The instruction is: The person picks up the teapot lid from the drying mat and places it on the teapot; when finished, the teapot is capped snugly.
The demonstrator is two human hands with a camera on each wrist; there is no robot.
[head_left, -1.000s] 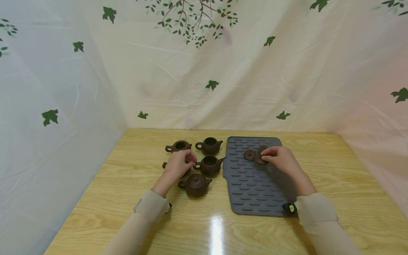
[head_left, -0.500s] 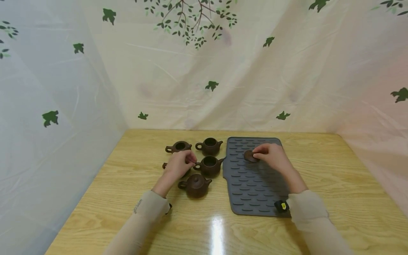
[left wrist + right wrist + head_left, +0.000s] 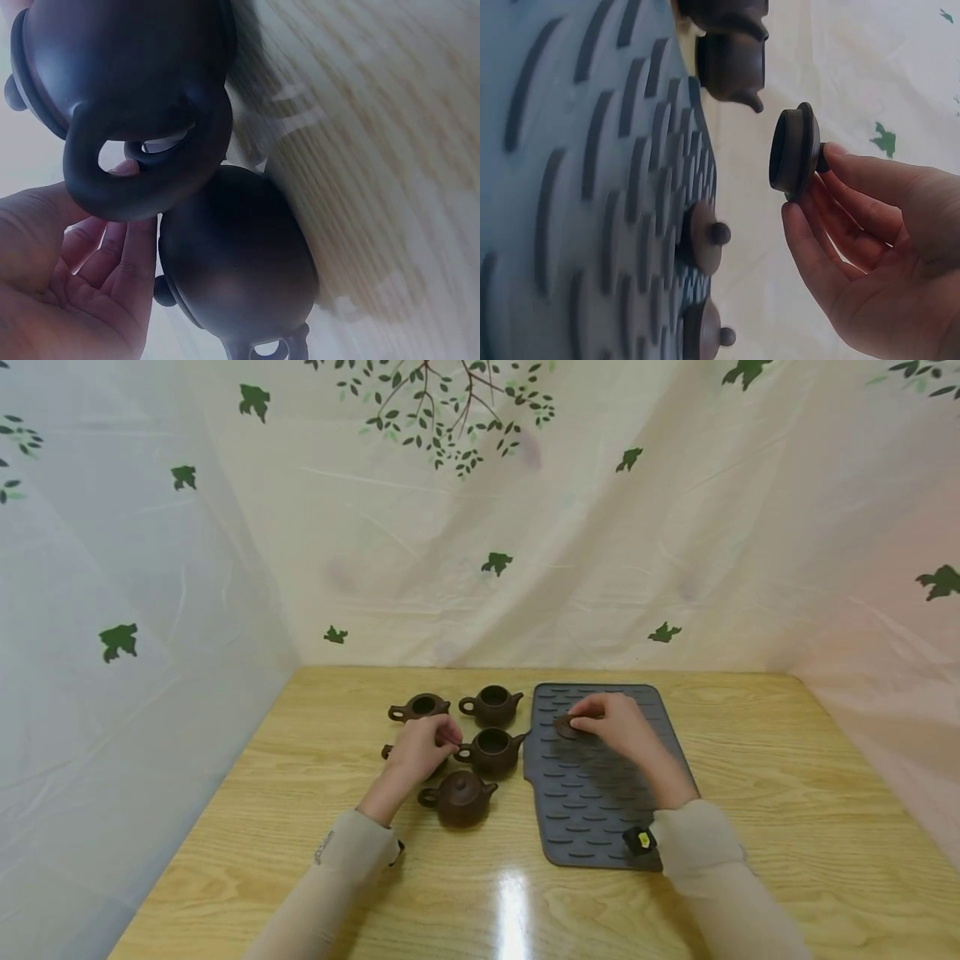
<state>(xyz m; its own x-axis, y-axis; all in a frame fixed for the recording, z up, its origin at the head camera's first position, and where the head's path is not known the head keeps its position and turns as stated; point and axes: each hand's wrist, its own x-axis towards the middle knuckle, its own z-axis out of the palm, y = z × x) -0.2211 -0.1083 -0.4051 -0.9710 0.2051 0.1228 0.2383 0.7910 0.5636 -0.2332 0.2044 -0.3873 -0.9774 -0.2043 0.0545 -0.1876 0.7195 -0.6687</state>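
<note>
Above the ridged mat (image 3: pixel 570 827), the teapot lid (image 3: pixel 802 146) pinched by the right hand (image 3: pixel 618 727) could be dropped if its knob slips; left of the mat, an open teapot (image 3: pixel 497 758) is pinched by the left hand (image 3: pixel 418 745).

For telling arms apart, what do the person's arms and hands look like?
Left sleeve and right sleeve are beige, the left with dark markings. A black device with a yellow patch shows beside the right cuff. Left hand and right hand are ungloved.
</note>
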